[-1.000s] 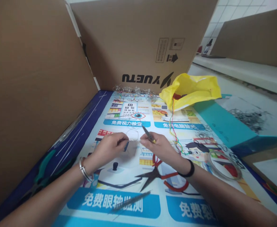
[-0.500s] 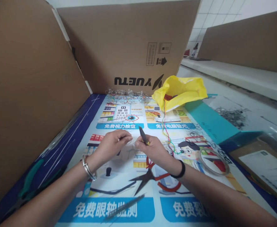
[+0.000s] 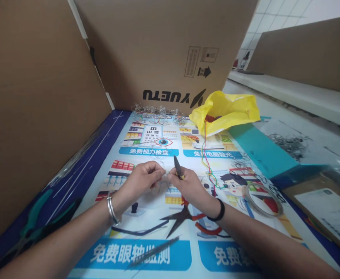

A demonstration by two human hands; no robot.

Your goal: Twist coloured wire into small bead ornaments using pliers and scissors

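My right hand (image 3: 189,186) is closed around small pliers (image 3: 177,166) with dark jaws and a yellow handle part; the jaws point up and away. Just to its left, my left hand (image 3: 146,176) is pinched, its fingertips almost meeting those of the right. Thin wire seems to show at and below the fingertips, too fine to make out clearly. Scissors with red-orange handles (image 3: 179,220) lie below my right hand, blades toward the left. Nearer me rests a bundle of thin dark wires (image 3: 155,252).
A yellow bag (image 3: 230,112) lies at the back, with red, green and yellow cords (image 3: 206,155) trailing out. Clear tape (image 3: 263,199) is on the right. Teal-handled pliers (image 3: 36,213) lie left. Tangled wire pieces (image 3: 155,110) line the cardboard wall (image 3: 146,46).
My left hand has moved slightly right, and its fingertips have come up to those of my right hand. The pliers stay in my right hand. The view has shifted slightly.
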